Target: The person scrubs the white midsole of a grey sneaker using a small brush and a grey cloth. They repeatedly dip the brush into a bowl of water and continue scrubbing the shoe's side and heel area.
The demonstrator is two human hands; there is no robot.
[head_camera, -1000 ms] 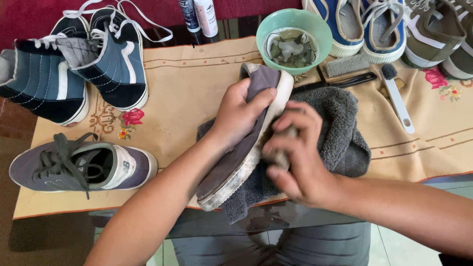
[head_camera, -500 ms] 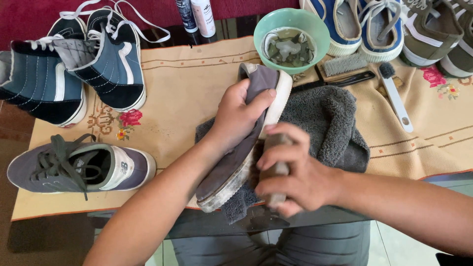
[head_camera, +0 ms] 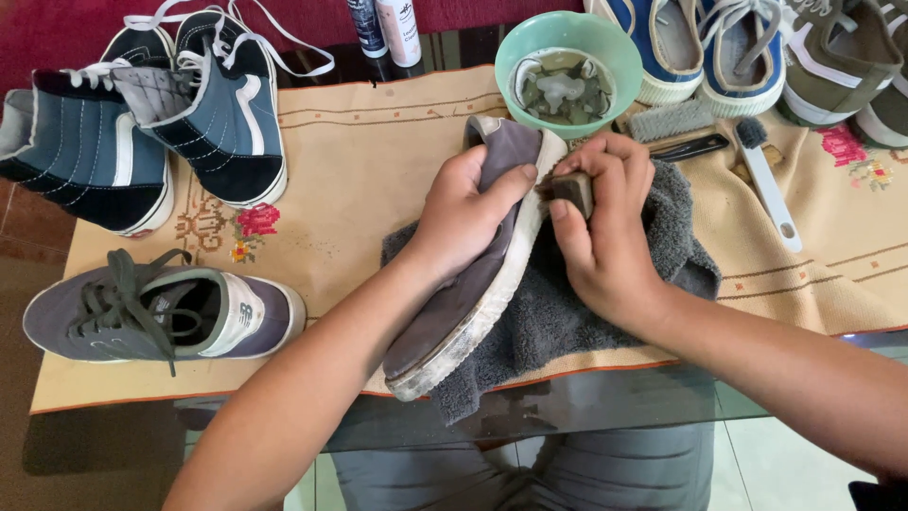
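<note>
My left hand (head_camera: pixel 468 213) grips a grey canvas shoe (head_camera: pixel 454 303) tilted on its side, its dirty white sole edge facing right. My right hand (head_camera: pixel 605 227) holds a small dark brush (head_camera: pixel 570 192) pressed against the sole's rim near the far end of the shoe. Under the shoe lies a dark grey towel (head_camera: pixel 567 312) on a beige embroidered cloth (head_camera: pixel 359 170). A green bowl (head_camera: pixel 624 47) of murky water stands just beyond my hands.
Two blue high-top sneakers (head_camera: pixel 161 123) stand at the far left, a grey laced sneaker (head_camera: pixel 161 317) at the near left. Two bottles (head_camera: pixel 386 28), a scrub brush (head_camera: pixel 673 121), a white-handled brush (head_camera: pixel 768 185) and more shoes (head_camera: pixel 757 47) line the far edge. The table's glass edge (head_camera: pixel 567 407) is near me.
My right hand has slid the brush along the sole from the near end up to the far end by the bowl. The left hand keeps its grip.
</note>
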